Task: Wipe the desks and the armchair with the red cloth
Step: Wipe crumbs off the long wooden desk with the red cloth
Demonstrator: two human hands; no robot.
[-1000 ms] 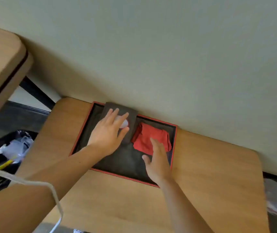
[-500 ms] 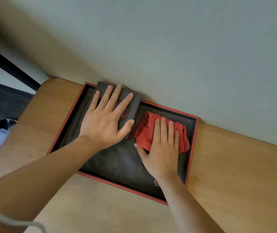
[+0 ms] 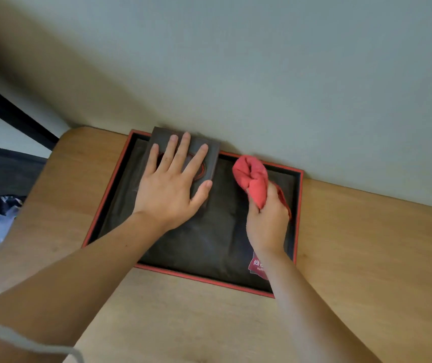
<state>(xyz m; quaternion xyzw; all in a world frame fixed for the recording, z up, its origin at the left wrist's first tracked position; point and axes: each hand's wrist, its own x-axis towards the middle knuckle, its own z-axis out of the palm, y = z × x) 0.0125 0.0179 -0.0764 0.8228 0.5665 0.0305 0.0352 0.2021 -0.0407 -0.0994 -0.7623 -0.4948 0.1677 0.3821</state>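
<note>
Red cloth [image 3: 253,179], bunched, sits clenched in the right hand [image 3: 267,221] over the dark red-rimmed tray [image 3: 298,205] on the wooden counter [image 3: 367,258]. Left hand [image 3: 169,189] lies flat, fingers spread, on a dark box [image 3: 211,158] in the tray's far left corner.

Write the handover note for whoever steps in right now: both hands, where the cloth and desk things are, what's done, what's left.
Left hand: open, flat, palm down on the dark box at the back of the tray, fingers spread over its top.
Right hand: closed on the red cloth, which is bunched up and sticks out above the fist, over the tray's right back part.
The black tray with red rim sits on the wooden desk, against the wall.
Done: cloth is in hand.
Left: no wiped area can be told from this view; the desks and the armchair, which is out of view, remain to be wiped.
</note>
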